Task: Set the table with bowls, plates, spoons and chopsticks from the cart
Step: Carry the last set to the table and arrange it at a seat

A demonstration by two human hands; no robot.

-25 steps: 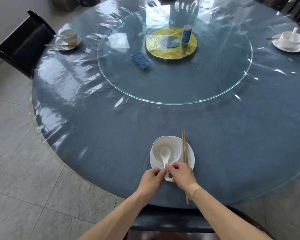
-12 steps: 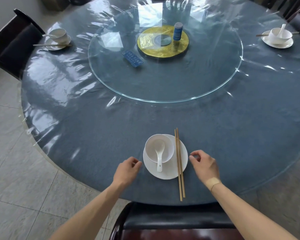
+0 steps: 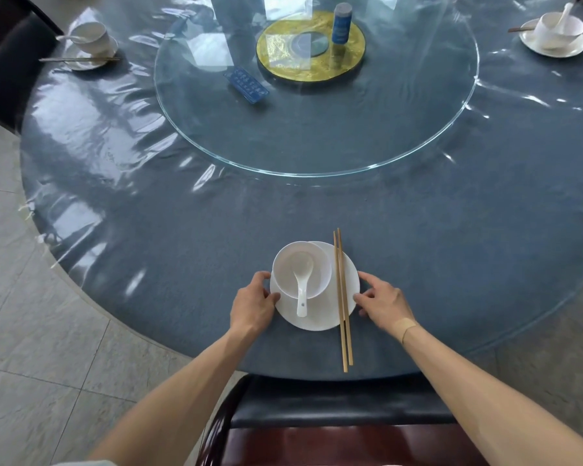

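A white plate lies near the front edge of the round blue table. On its left half stands a white bowl with a white spoon in it, handle pointing toward me. A pair of wooden chopsticks lies across the plate's right side and sticks out past it toward me. My left hand grips the plate's left rim with curled fingers. My right hand pinches the right rim.
A glass turntable fills the table's middle, carrying a gold disc, a blue can and a blue flat pack. Two other place settings stand far left and far right. A dark chair sits right below me.
My hands let go of the spoon handle, spread apart to either side, and now hold the plate's left and right rims. The view has come closer to the table.
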